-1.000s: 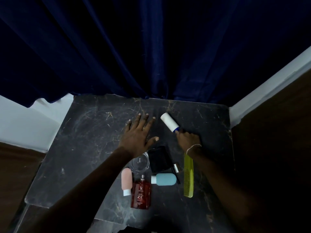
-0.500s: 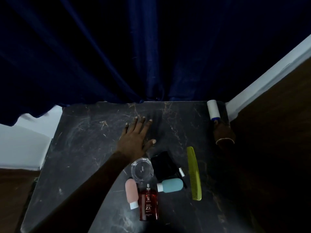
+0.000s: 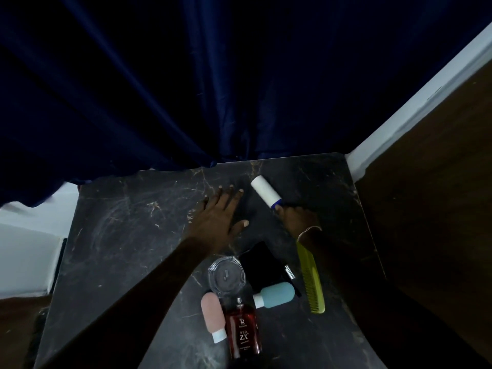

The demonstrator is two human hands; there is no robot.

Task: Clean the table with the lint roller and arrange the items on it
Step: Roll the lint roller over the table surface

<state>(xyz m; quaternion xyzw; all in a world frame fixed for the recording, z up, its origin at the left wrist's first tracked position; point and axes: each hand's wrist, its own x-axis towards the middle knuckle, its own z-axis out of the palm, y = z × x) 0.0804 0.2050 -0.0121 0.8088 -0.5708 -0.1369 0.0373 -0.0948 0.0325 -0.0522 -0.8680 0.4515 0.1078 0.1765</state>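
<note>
The lint roller's (image 3: 266, 191) handle is hidden inside the right hand (image 3: 299, 218). The comb's (image 3: 311, 280) far end vanishes under that wrist. The picture's bottom edge cuts off the tabletop's (image 3: 127, 235) near edge, and the curtain (image 3: 186, 89) overlaps its far left corner. The red bottle's (image 3: 243, 331) small print is too small to read.

- The table (image 3: 111, 235) looked like dark polished stone, pale-veined and smudged.
- The curtain (image 3: 186, 89) was blue cloth with a soft sheen.
- The lint roller (image 3: 265, 189) carried matt white paper.
- The comb (image 3: 311, 280) was translucent plastic.
- The dish (image 3: 226, 274) was clear glass.
- The perfume bottle (image 3: 243, 334) looked glossy.
</note>
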